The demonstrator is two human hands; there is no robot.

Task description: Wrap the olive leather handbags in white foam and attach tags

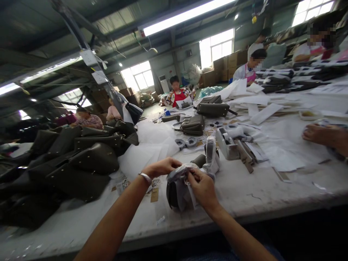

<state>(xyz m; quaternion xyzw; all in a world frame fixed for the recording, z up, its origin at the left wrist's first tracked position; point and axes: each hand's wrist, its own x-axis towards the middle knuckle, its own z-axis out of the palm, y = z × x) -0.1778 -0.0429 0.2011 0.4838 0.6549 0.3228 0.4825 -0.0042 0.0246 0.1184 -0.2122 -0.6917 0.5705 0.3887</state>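
A small dark grey handbag (175, 194) stands on the white worktable (244, 192) in front of me, partly wrapped in thin white tissue paper (179, 172). My left hand (160, 167), with a metal bangle at the wrist, pinches the paper at the bag's top left. My right hand (201, 186) grips the paper over the bag's top right, fingers curled closed. The bag's strap loop (210, 154), also wrapped in paper, rises just behind my hands.
A heap of dark bags (67, 163) fills the table's left side. A tape dispenser (227, 143), tape rolls (186, 142), finished bags (193, 124) and paper sheets (272, 145) lie beyond. Another person's hand (323, 136) rests at the right. Several workers sit farther back.
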